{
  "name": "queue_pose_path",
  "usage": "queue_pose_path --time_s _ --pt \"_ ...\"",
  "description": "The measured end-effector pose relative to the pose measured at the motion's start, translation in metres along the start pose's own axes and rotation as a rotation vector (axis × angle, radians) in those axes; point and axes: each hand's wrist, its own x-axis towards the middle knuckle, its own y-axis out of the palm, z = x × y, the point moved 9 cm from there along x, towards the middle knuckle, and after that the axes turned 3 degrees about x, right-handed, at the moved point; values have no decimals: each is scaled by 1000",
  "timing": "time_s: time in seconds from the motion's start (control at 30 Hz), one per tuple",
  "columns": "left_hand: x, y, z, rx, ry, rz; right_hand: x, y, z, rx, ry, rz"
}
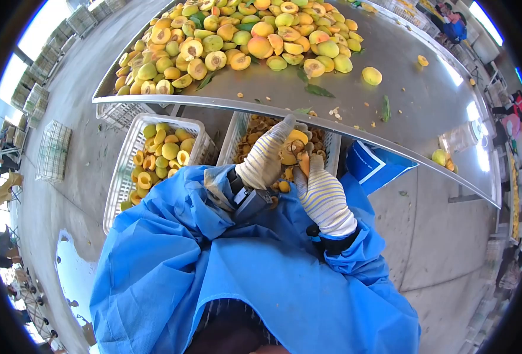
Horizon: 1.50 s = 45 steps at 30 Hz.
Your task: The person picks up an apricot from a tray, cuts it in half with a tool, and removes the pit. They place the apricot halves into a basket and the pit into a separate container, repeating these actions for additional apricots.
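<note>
My left hand (pixel 265 156), in a striped knit glove, is closed around a yellow peach half (pixel 293 141) held over a white crate (pixel 331 144). My right hand (pixel 321 196), gloved the same way, presses a small tool against the cut face of that fruit; the tool is mostly hidden by the fingers. Both hands work just below the front edge of the metal table (pixel 284 109). A large heap of peaches (pixel 237 35), whole and halved, lies on the far side of the table. My blue sleeves and apron fill the lower view.
A white crate (pixel 125 171) at left holds halved peaches; the crate under my hands holds pits and scraps. A single peach (pixel 372 75) and leaves lie on the table. A blue bag (pixel 370 165) sits at right. Stacked crates and other people stand around the edges.
</note>
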Motion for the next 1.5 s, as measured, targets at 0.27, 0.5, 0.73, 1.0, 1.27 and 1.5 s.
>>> queue_pose_path --time_s 0.27,0.5,0.73,1.0,1.27,1.5 --pt "-2 -4 -12 195 187 -92 1 10 -4 161 -37 4" --pt "5 -16 -1 27 -75 14 -2 -2 -9 98 -58 -74" --pt "7 -19 3 103 -114 -17 1 -3 -7 15 -41 -37" --pt "-1 -14 4 310 -61 68 2 1 -9 -60 -53 10" --pt "14 -29 3 786 73 160 -7 21 -18 48 -81 171" --pt "3 7 -6 591 309 108 -4 26 -41 818 377 153"
